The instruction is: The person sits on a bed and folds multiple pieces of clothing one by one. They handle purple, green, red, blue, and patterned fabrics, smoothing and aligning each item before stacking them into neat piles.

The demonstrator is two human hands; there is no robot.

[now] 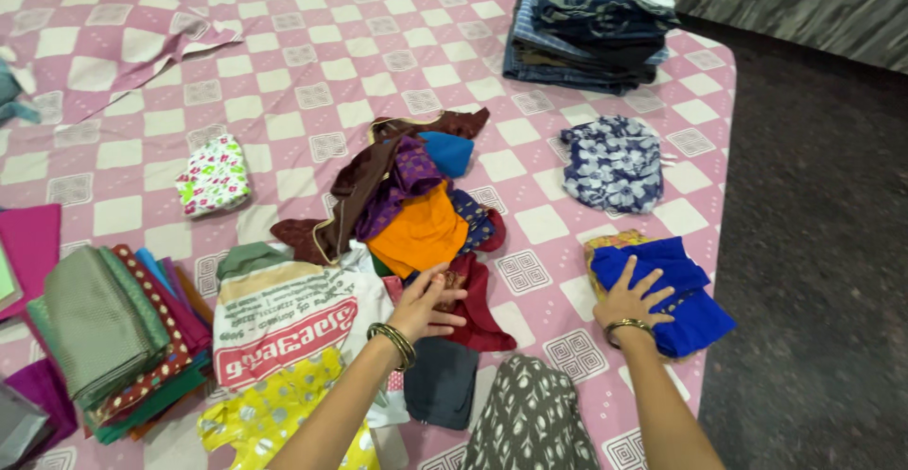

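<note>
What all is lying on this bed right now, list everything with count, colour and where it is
bedsheet: one, pink and white checks, under everything
pillow: one, same pink checks, far left
folded stack: one, mostly blue and white, far right corner
floral piece: one, blue and white, right
small floral piece: one, white and green, left centre
loose heap: one, orange, purple, maroon, blue, centre
blue cloth: one, near right
sari pile: one, green, red, pink, near left
printed bag: one, white and red, near centre
yellow bag: one, below it
left hand: on heap's edge
right hand: flat on blue cloth
</note>
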